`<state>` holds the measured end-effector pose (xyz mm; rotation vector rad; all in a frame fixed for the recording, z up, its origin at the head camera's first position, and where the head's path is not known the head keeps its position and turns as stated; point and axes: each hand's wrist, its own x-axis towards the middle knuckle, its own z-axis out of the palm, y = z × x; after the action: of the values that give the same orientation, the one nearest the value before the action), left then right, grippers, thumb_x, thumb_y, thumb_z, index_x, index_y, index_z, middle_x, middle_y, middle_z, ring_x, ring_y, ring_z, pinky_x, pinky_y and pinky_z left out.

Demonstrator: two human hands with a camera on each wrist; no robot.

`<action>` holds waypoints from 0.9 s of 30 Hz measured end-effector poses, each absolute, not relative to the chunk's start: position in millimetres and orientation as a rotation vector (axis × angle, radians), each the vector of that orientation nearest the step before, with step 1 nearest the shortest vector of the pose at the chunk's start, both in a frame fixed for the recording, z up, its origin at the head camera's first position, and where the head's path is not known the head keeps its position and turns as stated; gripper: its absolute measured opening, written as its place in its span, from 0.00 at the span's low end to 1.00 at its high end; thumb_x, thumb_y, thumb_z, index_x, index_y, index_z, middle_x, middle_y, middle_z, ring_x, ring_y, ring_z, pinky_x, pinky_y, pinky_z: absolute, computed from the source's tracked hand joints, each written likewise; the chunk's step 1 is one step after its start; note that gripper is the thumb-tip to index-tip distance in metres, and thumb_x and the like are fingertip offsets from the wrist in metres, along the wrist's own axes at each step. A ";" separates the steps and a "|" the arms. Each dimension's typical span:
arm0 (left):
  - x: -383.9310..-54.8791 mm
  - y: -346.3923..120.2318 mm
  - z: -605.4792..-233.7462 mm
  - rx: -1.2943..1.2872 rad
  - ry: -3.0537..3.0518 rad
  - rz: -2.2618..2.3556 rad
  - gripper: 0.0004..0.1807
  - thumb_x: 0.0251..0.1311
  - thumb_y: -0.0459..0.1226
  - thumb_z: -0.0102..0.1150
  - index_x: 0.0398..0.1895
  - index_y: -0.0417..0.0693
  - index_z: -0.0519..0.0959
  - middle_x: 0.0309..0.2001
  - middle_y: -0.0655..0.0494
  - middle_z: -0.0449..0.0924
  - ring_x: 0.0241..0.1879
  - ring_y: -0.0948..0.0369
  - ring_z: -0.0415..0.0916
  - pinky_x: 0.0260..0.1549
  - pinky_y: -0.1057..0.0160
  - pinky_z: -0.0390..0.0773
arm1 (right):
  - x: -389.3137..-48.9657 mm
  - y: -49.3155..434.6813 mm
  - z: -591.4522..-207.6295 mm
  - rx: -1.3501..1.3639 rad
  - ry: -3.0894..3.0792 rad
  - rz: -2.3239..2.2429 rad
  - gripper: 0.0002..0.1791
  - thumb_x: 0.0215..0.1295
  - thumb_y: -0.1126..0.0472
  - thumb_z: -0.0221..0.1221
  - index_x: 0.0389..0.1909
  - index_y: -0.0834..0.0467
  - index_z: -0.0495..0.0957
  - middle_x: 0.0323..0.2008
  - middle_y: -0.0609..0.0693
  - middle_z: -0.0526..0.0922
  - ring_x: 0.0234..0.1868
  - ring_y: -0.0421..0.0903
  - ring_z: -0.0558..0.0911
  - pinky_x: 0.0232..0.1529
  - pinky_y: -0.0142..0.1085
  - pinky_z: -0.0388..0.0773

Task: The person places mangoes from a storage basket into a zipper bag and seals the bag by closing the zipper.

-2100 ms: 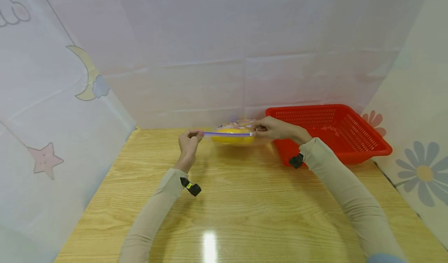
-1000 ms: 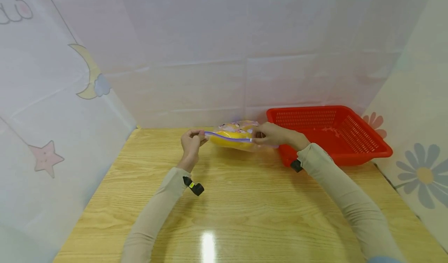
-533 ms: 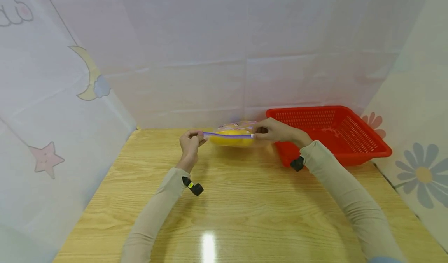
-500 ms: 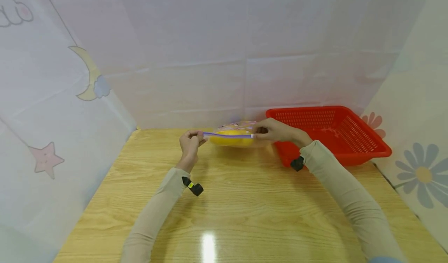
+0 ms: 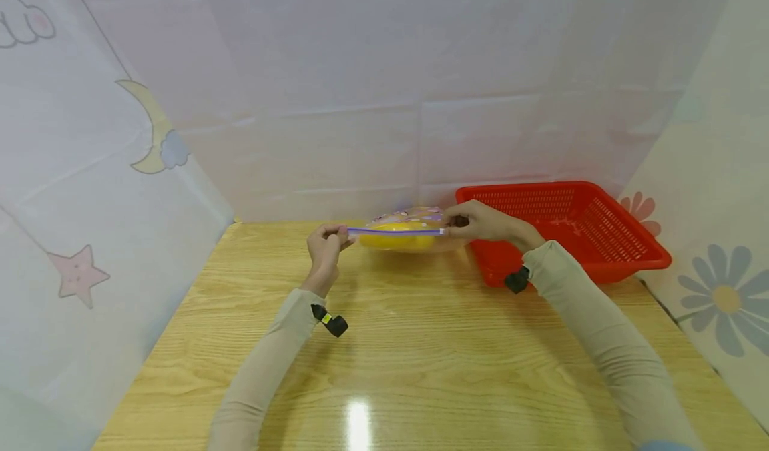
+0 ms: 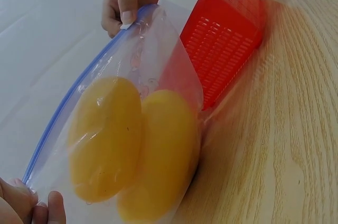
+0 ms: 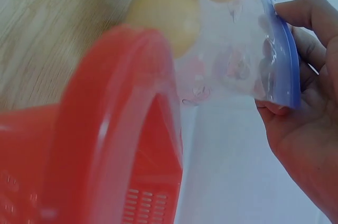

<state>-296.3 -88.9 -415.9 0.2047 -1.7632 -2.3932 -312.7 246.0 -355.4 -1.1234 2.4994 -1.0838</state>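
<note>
A clear zip bag (image 5: 435, 212) with a printed pattern is stretched between my two hands near the back of the table. Inside it, in the left wrist view, lie two yellow oval fruits (image 6: 105, 139) like mangoes, side by side. My left hand (image 5: 324, 254) pinches the left end of the purple zip strip (image 5: 390, 231). Toward the strip's other end, my right hand (image 5: 485, 224) pinches it with thumb and fingers at the white slider (image 6: 125, 26). The right wrist view has the bag's top corner across my right fingers.
A red plastic basket (image 5: 631, 257) with slotted walls stands at the back right, its left rim close by the bag and my right forearm. The wooden table (image 5: 384, 344) meets a pale printed wall covering (image 5: 336, 137) behind and at both sides.
My right hand and the white slider have shifted slightly right along the zip strip. The strip sagged a second ago and now runs nearly straight. My left hand keeps its place.
</note>
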 end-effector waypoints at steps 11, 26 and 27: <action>-295.7 -89.7 -415.9 0.207 -1.785 -2.389 0.15 0.65 0.24 0.58 0.52 0.21 0.73 0.42 0.43 0.76 0.32 0.59 0.81 0.42 0.61 0.85 | -308.6 261.0 -356.6 -1.075 2.520 -1.119 0.04 0.69 0.72 0.58 0.40 0.68 0.80 0.26 0.54 0.72 0.26 0.42 0.67 0.26 0.30 0.66; -295.1 -89.6 -415.3 0.231 -1.789 -2.396 0.13 0.65 0.24 0.58 0.51 0.24 0.74 0.44 0.42 0.76 0.29 0.60 0.82 0.44 0.59 0.84 | -307.4 289.0 -356.2 -1.072 2.518 -1.161 0.04 0.70 0.65 0.61 0.42 0.60 0.81 0.35 0.54 0.79 0.33 0.48 0.73 0.33 0.33 0.75; -295.1 -89.4 -415.2 0.231 -1.791 -2.397 0.14 0.65 0.24 0.58 0.51 0.24 0.74 0.44 0.42 0.76 0.30 0.60 0.82 0.44 0.59 0.84 | -306.9 290.5 -355.7 -1.075 2.518 -1.160 0.03 0.70 0.65 0.61 0.41 0.60 0.81 0.34 0.54 0.79 0.33 0.48 0.73 0.32 0.33 0.75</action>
<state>-295.1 -89.4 -415.2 0.2310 -1.7909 -2.3974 -306.9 290.5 -355.7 -1.0749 2.5183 -1.1602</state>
